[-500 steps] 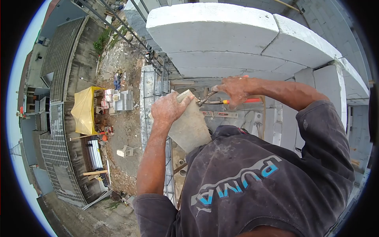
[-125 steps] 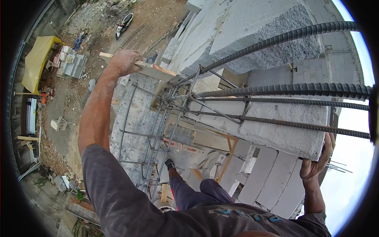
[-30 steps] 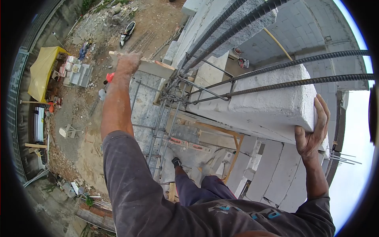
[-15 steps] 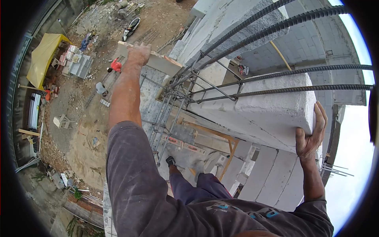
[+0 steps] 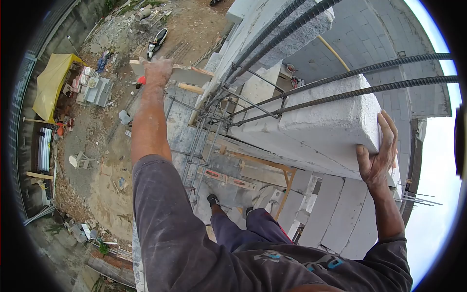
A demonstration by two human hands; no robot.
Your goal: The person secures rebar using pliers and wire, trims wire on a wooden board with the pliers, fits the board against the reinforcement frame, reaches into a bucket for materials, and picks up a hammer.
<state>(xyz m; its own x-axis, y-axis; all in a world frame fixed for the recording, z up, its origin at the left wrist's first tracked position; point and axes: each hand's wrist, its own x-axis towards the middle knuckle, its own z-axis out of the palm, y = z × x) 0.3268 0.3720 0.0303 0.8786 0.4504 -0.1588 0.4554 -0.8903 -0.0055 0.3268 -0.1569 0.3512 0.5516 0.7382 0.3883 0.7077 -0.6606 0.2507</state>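
Note:
My left hand [image 5: 158,72], at the end of an outstretched arm, has its fingers closed over the upper edge of a flat wooden board [image 5: 187,75]. Beside the board stands a cage of steel rebar [image 5: 214,114], with long ribbed bars reaching toward the upper right. My right hand [image 5: 379,155] rests against the end of a white wall block [image 5: 331,126]. Its thumb lies on the near face and its fingers stretch apart along the end face. The far sides of the board and block are hidden.
A red spirit level [image 5: 228,178] lies by my feet on the grey platform. A timber frame [image 5: 284,194] stands beside pale panels [image 5: 331,209]. Far below are a yellow tarp [image 5: 53,82], a motorbike [image 5: 158,41] and a person in a light shirt [image 5: 124,117].
My view has shifted a little. The left hand and board have moved left, and a wooden strip now shows below the board. My legs have shifted; the right hand stays on the block.

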